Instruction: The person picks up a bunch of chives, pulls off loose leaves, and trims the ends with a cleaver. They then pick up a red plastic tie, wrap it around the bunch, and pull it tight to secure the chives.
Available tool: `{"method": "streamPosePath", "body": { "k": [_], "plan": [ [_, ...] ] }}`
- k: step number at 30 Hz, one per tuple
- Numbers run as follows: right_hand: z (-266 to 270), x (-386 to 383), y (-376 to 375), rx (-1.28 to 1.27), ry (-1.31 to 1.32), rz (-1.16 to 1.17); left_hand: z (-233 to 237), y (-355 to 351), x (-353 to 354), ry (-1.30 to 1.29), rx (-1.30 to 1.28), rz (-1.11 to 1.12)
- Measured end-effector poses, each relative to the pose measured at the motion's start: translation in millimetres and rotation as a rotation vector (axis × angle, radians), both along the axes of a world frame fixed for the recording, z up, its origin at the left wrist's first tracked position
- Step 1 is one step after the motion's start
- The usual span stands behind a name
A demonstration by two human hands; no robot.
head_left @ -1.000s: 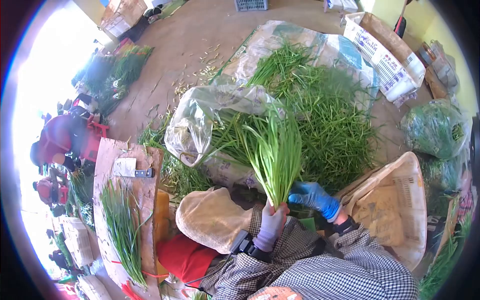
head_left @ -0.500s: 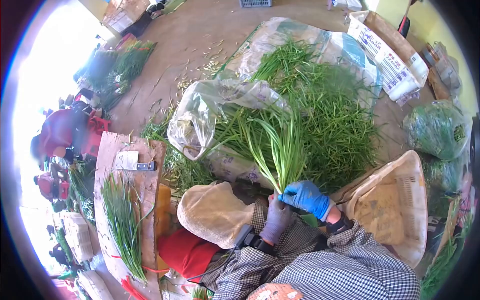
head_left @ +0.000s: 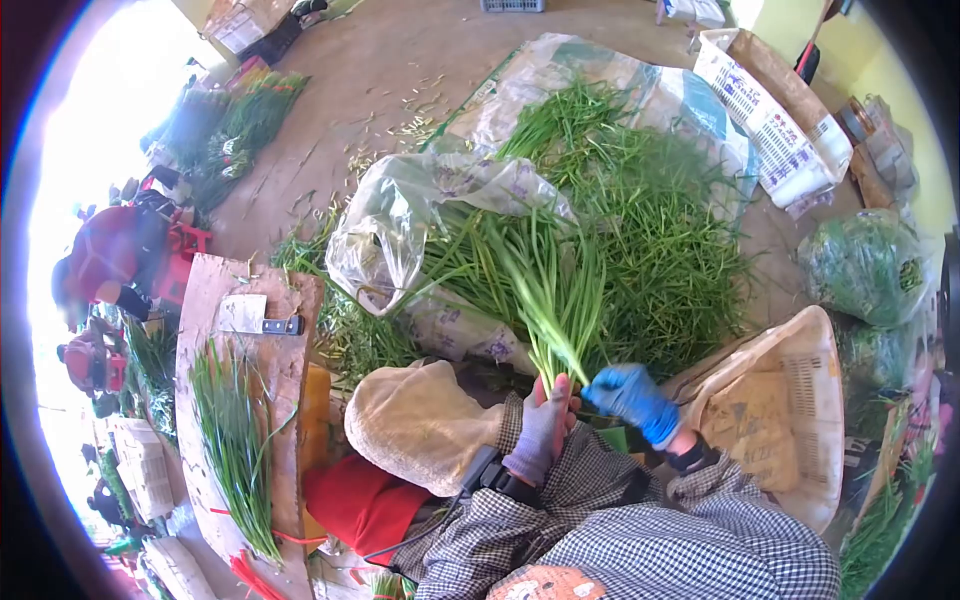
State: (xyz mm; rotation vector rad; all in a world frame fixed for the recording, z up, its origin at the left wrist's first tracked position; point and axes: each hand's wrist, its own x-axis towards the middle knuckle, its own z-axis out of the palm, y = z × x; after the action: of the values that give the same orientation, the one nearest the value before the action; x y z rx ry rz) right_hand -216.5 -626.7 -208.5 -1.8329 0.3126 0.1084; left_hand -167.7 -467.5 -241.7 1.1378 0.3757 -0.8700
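My left hand [head_left: 541,430], in a grey-purple glove with bare fingertips, holds a bunch of long green stalks [head_left: 550,310] by their pale lower ends. The leaves fan upward over the pile. Just right of it is my right hand [head_left: 630,398], in a blue glove, with its fingers pressed together at the edge of the stalk ends; what they pinch is too small to make out. Behind the bunch, more greens [head_left: 690,240] lie heaped on a plastic sheet [head_left: 560,60], beside a clear plastic bag [head_left: 375,240].
On the left a wooden board [head_left: 225,275] carries a cleaver [head_left: 260,315] and a bundle of greens [head_left: 235,440]. A white basket [head_left: 820,400] stands at the right, another crate [head_left: 770,125] at the back right. A person in red [head_left: 110,250] is at the far left.
My right hand has moved a little right, away from my left hand. The bunch has spread at its base, and my left hand's fingers now show upright against it. The view has shifted slightly.
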Motion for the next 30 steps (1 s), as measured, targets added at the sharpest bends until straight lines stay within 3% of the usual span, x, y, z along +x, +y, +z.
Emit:
{"method": "streamPosePath", "body": {
  "k": [2,4,5,9,12,14,16,23,26,30],
  "plan": [
    [-17,-8,13,0.09,0.119,-0.042,-1,4,-1,0.024,-0.077,0.006],
    [-24,-9,18,-0.201,0.018,0.054,-2,6,-2,0.009,-0.036,0.005],
    [-20,-9,20,-0.062,0.011,0.048,-2,4,-2,-0.012,-0.007,0.0],
    [-13,-6,20,-0.084,0.004,0.096,-8,1,-3,-0.057,-0.034,0.035],
    [-15,-10,20,0.052,0.054,0.083,-7,4,-2,-0.051,-0.073,0.05],
    [-2,-7,14,0.298,0.154,-0.04,-7,5,-1,-0.022,-0.083,0.022],
    [5,-5,3,0.292,0.19,-0.054,-12,4,0,-0.07,-0.101,0.012],
    [-12,-4,16,-0.184,-0.02,0.16,-16,1,0,-0.046,-0.161,0.041],
    [-15,-5,9,-0.327,0.1,0.265,-13,1,-2,-0.02,-0.154,0.015],
    [-16,-9,3,-0.145,0.128,0.249,-12,-1,-1,-0.054,-0.157,0.039]
  ]
}}
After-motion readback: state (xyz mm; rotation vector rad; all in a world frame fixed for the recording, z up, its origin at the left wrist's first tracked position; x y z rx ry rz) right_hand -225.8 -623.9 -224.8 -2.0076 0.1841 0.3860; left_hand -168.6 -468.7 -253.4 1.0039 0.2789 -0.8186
